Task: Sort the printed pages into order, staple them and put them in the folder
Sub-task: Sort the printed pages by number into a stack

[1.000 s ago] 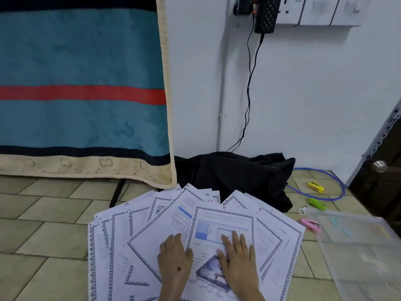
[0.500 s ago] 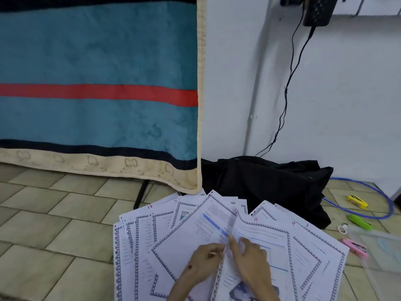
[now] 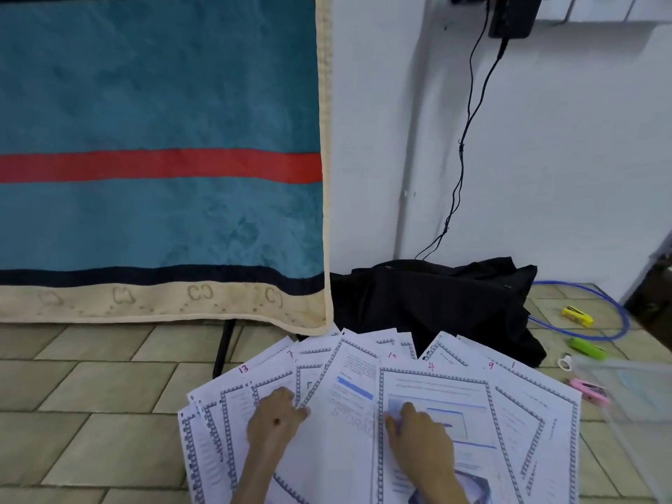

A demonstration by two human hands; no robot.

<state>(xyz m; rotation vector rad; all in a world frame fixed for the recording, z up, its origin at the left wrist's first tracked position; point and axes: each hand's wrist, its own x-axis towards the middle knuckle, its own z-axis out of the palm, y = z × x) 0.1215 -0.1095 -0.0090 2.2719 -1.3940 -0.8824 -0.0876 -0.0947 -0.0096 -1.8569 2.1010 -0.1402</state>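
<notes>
Since the earlier frame my left hand has shifted left across the printed pages; right hand rests flat, fingers relaxed; left fingers unclear; sorting continues.

Folder cut off at right.

Pages: fanned on the floor at 6 o'clock, both hands on them, left hand at 9 o'clock of right hand. Bag: behind pages, 12 o'clock. Folder: 3 o'clock of pages. Three staplers: between bag and folder. Blanket: hanging at 10 o'clock.
</notes>
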